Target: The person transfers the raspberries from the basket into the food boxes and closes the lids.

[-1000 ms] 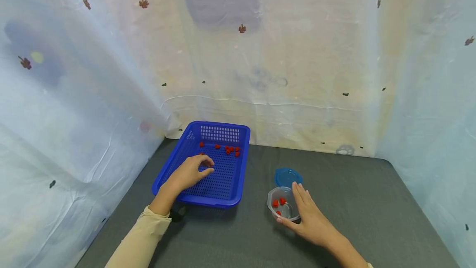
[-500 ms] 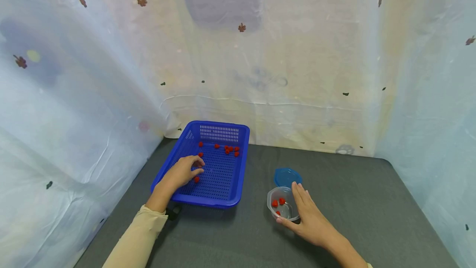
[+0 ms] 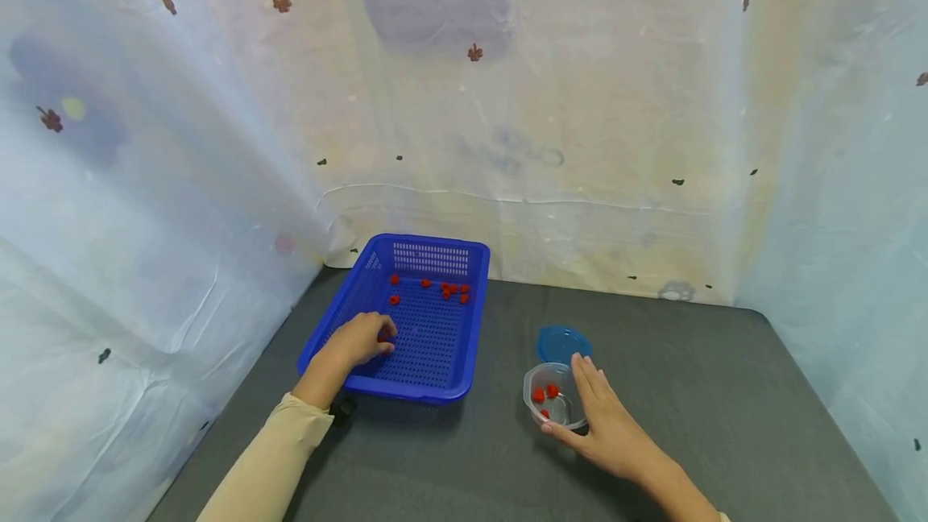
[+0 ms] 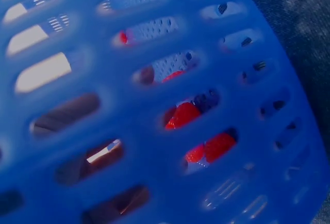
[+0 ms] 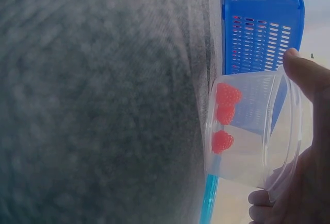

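In the head view my left hand reaches down into the blue plastic basket, fingers and thumb curled round a raspberry. Most of that berry is hidden by the fingers. Through the basket's slots the left wrist view shows red raspberries and parts of the hand. My right hand holds the clear plastic container by its rim, thumb on one side and fingers on the other. Three raspberries lie on the container's bottom.
Several more raspberries lie toward the basket's far end. A blue lid lies on the dark table just behind the container. A patterned curtain hangs behind the table and along its sides.
My left hand has drawn back toward the basket's near left, then lowered onto a raspberry that showed uncovered half a second ago. The right hand and container have stayed put.
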Demonstrator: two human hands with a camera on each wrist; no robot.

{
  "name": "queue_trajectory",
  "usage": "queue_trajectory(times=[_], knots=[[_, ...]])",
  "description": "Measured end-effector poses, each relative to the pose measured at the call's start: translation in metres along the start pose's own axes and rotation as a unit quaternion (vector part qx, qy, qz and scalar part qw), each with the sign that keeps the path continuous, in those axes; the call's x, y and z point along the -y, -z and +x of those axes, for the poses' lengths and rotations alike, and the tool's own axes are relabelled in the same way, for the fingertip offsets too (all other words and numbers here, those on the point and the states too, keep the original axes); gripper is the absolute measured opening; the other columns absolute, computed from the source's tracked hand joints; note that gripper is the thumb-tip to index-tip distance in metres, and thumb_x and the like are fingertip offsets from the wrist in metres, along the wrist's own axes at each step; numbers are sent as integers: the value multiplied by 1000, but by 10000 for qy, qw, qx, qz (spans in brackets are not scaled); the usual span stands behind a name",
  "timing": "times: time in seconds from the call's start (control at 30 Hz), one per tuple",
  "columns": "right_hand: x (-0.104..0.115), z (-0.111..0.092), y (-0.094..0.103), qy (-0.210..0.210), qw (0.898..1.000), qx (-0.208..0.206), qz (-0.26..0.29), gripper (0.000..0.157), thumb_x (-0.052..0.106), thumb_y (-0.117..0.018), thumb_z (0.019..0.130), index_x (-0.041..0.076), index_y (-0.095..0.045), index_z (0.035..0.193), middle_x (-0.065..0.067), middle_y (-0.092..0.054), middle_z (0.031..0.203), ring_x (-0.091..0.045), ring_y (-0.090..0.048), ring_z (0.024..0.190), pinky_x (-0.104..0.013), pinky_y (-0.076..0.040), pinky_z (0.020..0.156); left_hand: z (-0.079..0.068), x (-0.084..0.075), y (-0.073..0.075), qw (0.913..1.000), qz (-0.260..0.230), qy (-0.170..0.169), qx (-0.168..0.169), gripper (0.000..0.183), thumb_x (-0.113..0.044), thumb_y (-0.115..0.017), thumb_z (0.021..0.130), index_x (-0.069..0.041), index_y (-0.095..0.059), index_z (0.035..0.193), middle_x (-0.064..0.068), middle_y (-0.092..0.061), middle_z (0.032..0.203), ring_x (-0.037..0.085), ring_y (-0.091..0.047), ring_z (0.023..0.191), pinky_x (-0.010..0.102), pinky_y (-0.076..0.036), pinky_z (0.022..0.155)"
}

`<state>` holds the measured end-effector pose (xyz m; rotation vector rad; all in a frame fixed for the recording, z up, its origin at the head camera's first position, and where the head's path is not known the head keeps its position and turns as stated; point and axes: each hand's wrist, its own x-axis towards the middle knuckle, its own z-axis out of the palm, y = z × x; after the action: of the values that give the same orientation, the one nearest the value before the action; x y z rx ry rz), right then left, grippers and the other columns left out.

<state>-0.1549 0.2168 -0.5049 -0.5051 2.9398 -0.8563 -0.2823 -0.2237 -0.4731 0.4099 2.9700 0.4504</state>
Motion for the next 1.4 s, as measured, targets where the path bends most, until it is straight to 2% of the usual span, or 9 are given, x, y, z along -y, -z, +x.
queue_trajectory(times=[0.23, 0.53, 0.77, 1.03, 1.23, 1.4], knots=[[-1, 0, 1, 43, 9999, -66, -66, 122, 79, -66, 91, 4, -13, 172, -21, -14, 178, -48, -13, 163, -71, -20, 124, -2, -3, 0, 9996, 257, -31, 64, 24, -15, -87, 92, -11, -76, 113, 5, -71, 105, 30, -65, 105, 55, -55, 96], [0, 0, 2, 13, 10000, -37, -47, 122, 78, -67, 91, 3, -13, 172, -21, -14, 178, -48, -13, 163, -72, -19, 124, -2, -6, 1, 9984, 530, -100, 194, 19, -8, -86, 91, -12, -75, 106, 5, -72, 104, 31, -67, 106, 55, -57, 95], [-1, 0, 2, 35, 10000, -50, -60, 122, 78, -67, 91, 2, -13, 171, -21, -15, 178, -48, -14, 163, -71, -19, 125, -3, -8, 3, 9973, 680, -151, 234, 18, -6, -86, 90, -14, -74, 100, 1, -68, 91, 24, -66, 94, 51, -58, 87], [-2, 1, 3, -56, 10000, 39, -10, 123, 80, -65, 91, 3, -13, 172, -21, -13, 178, -49, -12, 163, -72, -20, 124, -3, -9, 3, 9961, 831, -127, 270, 13, -14, -86, 93, -15, -74, 100, 0, -68, 91, 24, -66, 93, 51, -59, 86], [-2, 1, 1, -42, 10000, 41, -12, 123, 79, -66, 91, 2, -13, 171, -21, -13, 178, -49, -12, 163, -72, -20, 124, -1, -7, -1, 9971, 721, -191, 123, 15, -18, -86, 93, -15, -73, 100, 0, -70, 96, 24, -68, 96, 52, -59, 88], [-1, 1, 1, -75, 10000, 41, -15, 124, 80, -65, 90, 2, -14, 171, -21, -13, 178, -50, -12, 162, -73, -20, 123, 1, -7, 0, 9986, 429, -305, -3, 14, -20, -84, 95, -16, -74, 103, -1, -71, 97, 23, -68, 98, 51, -58, 91]])
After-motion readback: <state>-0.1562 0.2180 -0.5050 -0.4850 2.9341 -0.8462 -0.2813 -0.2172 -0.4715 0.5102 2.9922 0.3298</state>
